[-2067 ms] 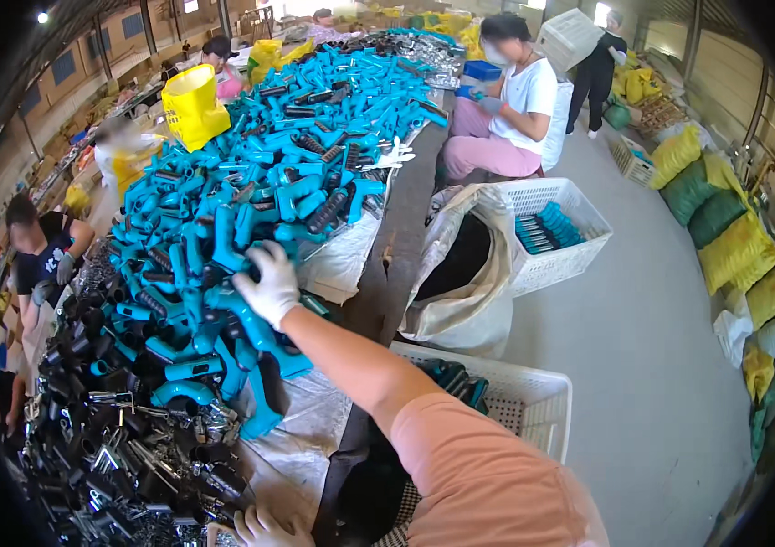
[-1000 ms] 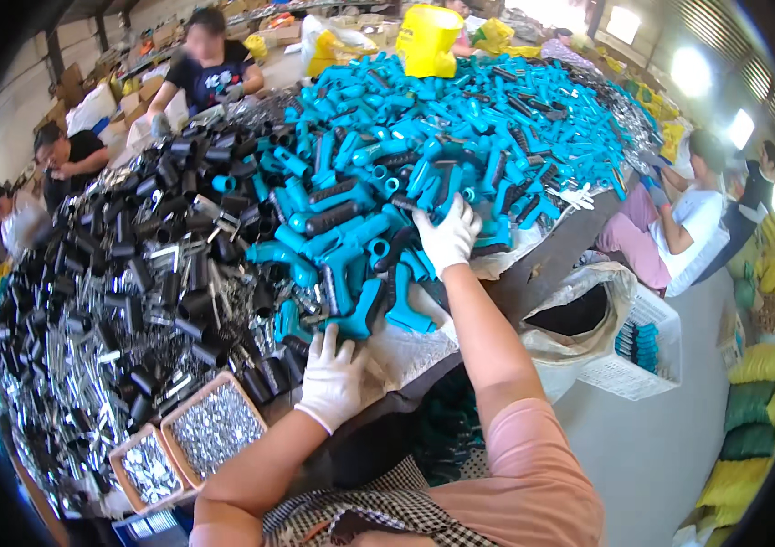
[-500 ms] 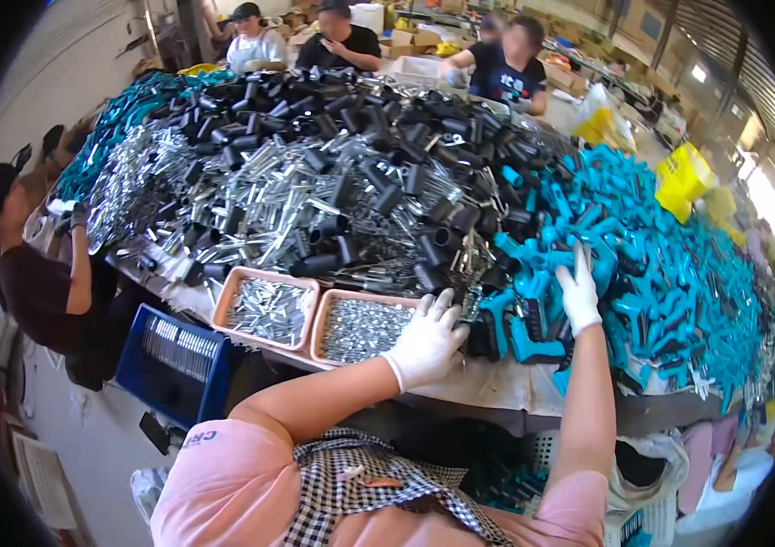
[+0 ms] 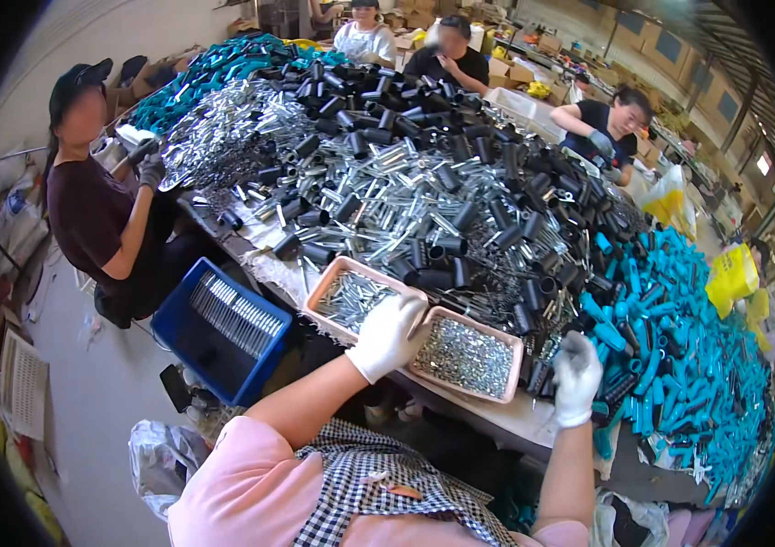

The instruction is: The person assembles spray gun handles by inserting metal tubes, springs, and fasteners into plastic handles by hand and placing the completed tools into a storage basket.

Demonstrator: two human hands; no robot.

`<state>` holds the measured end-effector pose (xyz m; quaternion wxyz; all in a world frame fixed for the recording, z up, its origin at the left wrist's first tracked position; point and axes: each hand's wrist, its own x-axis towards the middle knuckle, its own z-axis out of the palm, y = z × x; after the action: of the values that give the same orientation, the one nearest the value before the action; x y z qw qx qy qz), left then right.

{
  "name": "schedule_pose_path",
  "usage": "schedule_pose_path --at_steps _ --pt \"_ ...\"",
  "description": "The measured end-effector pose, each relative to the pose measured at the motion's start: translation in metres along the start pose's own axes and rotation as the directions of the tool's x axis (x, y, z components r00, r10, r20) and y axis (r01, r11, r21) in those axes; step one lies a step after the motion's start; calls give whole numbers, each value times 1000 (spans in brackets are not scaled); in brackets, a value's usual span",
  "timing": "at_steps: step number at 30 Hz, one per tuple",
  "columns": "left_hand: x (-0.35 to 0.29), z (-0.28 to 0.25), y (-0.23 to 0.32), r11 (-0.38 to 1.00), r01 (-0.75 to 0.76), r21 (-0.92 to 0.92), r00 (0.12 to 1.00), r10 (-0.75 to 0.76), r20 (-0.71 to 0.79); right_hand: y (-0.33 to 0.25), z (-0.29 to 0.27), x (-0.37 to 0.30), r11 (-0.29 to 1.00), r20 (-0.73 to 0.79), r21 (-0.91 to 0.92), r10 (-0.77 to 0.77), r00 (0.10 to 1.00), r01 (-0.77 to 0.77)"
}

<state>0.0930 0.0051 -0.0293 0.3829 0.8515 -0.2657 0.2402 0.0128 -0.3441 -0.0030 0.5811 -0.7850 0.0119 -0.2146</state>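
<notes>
My left hand (image 4: 387, 339), in a white glove, is at the inner edge of a pink bin (image 4: 322, 305) of slim metal pins. Its fingers are bent together there; what they hold, if anything, is hidden. Beside it is a second pink bin (image 4: 513, 378), full of small shiny metal parts. To the right of that bin my right hand (image 4: 577, 387) is raised, its glove greyed at the curled fingertips. I cannot make out anything in those fingers. A heap of teal plastic grip-shaped parts (image 4: 670, 346) lies just right of this hand.
Black tubes (image 4: 460, 214) and loose metal rods (image 4: 387, 187) are heaped beyond the bins. A blue crate (image 4: 223, 333) with a row of metal pieces stands at the left. A gloved co-worker (image 4: 100, 201) is at the left side; other people sit across the table.
My left hand has gone from the right side of the small-parts bin to between both bins. My right hand has left the teal parts, and its stretched fingers have curled. The view has swung left.
</notes>
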Motion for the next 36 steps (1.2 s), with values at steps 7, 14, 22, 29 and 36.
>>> schedule_pose_path --at_steps 7,14,22,29,36 --pt "78 -16 -101 877 330 348 912 -391 122 -44 111 -51 615 349 748 -43 936 -250" --pt "118 -3 -147 844 415 339 737 -530 419 -38 139 -58 820 351 523 41 936 -232" --pt "63 -33 -67 977 90 194 981 -120 152 -53 157 -36 805 313 -381 -350 883 455" --pt "43 -44 0 917 -249 -311 913 329 240 -38 194 -29 866 216 -306 -341 915 395" --pt "124 -11 -180 777 309 549 871 -463 165 -61 172 -48 977 111 86 183 977 -193"
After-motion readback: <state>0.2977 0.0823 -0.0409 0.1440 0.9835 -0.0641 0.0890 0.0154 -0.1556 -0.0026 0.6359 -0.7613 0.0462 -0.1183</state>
